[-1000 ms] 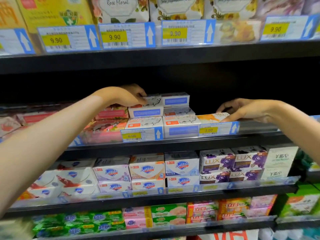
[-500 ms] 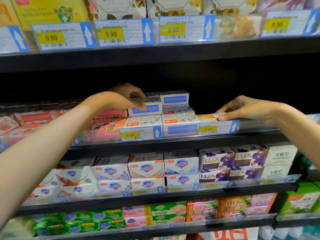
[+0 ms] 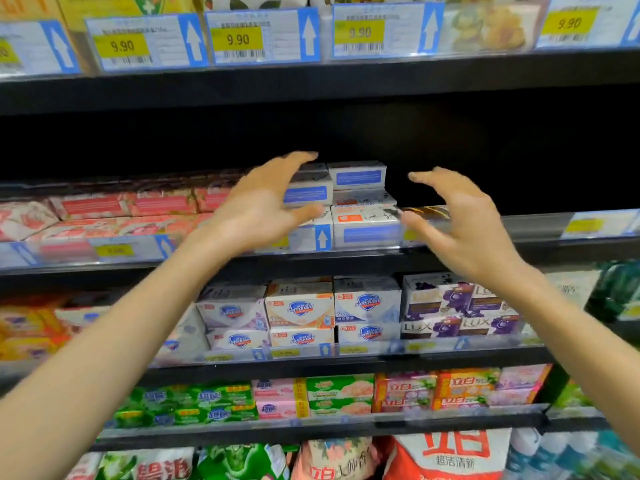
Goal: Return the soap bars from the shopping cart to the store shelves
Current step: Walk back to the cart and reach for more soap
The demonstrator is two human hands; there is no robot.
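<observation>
Hovering before stacked soap boxes (image 3: 356,176), left hand (image 3: 256,209) and right hand (image 3: 474,230) show released grips (pink boxes (image 3: 104,206) alongside).

The left hand (image 3: 256,206) and the right hand (image 3: 464,223) are bare. The left forearm (image 3: 121,323) and the right forearm (image 3: 571,323) are bare too, uncovered to the picture's bottom corners. The fingers (image 3: 294,162) are slim, with tips blurred and nails unclear.

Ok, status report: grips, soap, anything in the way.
Left grip open, empty. Right grip open, empty. Blue-and-white soap boxes stacked on shelf between them. No obstruction seen.
</observation>
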